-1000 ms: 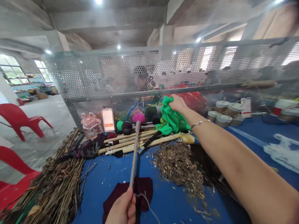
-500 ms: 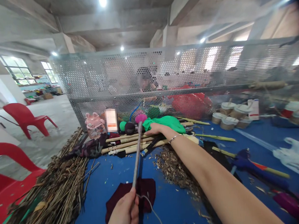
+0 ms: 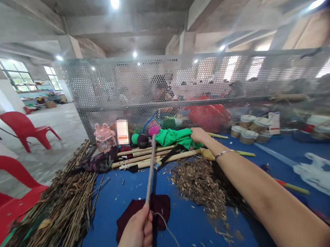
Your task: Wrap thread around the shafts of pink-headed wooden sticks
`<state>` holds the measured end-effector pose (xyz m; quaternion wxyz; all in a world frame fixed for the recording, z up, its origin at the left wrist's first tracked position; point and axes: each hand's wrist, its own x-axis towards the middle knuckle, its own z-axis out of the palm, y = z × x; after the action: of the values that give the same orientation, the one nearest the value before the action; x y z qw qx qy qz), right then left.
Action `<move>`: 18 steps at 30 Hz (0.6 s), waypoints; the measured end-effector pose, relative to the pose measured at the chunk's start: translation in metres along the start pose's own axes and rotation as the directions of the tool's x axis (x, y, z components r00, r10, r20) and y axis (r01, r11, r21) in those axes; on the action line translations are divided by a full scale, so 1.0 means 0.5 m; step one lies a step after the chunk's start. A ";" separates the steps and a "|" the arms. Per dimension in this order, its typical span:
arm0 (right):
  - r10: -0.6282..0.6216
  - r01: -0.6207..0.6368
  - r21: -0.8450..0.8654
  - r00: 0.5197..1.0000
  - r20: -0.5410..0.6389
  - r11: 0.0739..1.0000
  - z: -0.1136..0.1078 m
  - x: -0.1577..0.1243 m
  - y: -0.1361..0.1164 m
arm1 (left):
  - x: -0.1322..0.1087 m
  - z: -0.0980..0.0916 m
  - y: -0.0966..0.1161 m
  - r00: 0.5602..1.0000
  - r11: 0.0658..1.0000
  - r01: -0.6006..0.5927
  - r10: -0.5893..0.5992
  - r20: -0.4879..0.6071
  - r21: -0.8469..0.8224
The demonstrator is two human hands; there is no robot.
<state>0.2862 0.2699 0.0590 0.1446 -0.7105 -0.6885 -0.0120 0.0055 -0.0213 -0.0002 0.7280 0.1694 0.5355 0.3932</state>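
Here, my left hand point(image 3: 139, 226) closed round a grey stick point(image 3: 150, 173), pink ball point(image 3: 154, 130) at its far end, my right hand point(image 3: 199, 135) gripping the green cloth point(image 3: 173, 137) over the bamboo poles point(image 3: 183, 156), maroon cloth point(image 3: 130, 214) below on the blue tabletop point(image 3: 194, 226).

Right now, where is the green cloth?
In the head view, the green cloth is just right of centre, between the pink ball on its left and the right hand at its right end, before the mesh panel.
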 end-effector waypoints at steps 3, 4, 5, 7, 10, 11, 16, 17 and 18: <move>-0.014 0.016 0.025 0.996 -0.083 1.000 -0.052 0.045 -0.056 | -0.009 0.002 0.004 0.999 1.000 -0.017 0.018 0.051 -0.011; -0.024 0.028 0.032 0.992 -0.122 0.999 -0.062 0.057 -0.077 | -0.010 0.002 0.004 0.997 1.000 -0.021 0.022 0.067 -0.011; -0.035 0.042 0.038 0.987 -0.159 0.998 -0.065 0.065 -0.100 | -0.010 0.002 0.004 0.997 1.000 -0.023 0.024 0.074 -0.011; -0.044 0.054 0.047 0.980 -0.196 0.997 -0.045 0.065 -0.150 | -0.007 0.000 0.001 0.997 1.000 -0.022 0.022 0.077 -0.006; -0.031 0.039 0.055 0.989 -0.145 0.998 0.036 0.030 -0.227 | 0.001 -0.002 -0.005 0.997 1.000 -0.019 0.019 0.072 0.004; -0.046 0.054 0.062 0.992 -0.115 0.997 0.068 0.016 -0.251 | 0.002 -0.002 -0.006 0.997 1.000 -0.022 0.021 0.070 0.006; -0.139 0.131 0.139 0.989 0.054 0.982 0.148 0.001 -0.308 | -0.004 0.001 -0.007 0.996 0.998 -0.057 0.057 0.064 -0.015; -0.139 0.127 0.153 0.988 0.068 0.980 0.144 0.008 -0.301 | -0.006 0.003 -0.007 0.997 0.998 -0.052 0.053 0.061 -0.020; -0.129 0.117 0.162 0.989 0.068 0.980 0.137 0.017 -0.290 | -0.008 0.004 -0.007 0.997 0.999 -0.048 0.049 0.057 -0.023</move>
<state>0.1317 0.2946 0.0225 0.1722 -0.6528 -0.7352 0.0612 0.0083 -0.0261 0.0010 0.7352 0.1859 0.5057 0.4113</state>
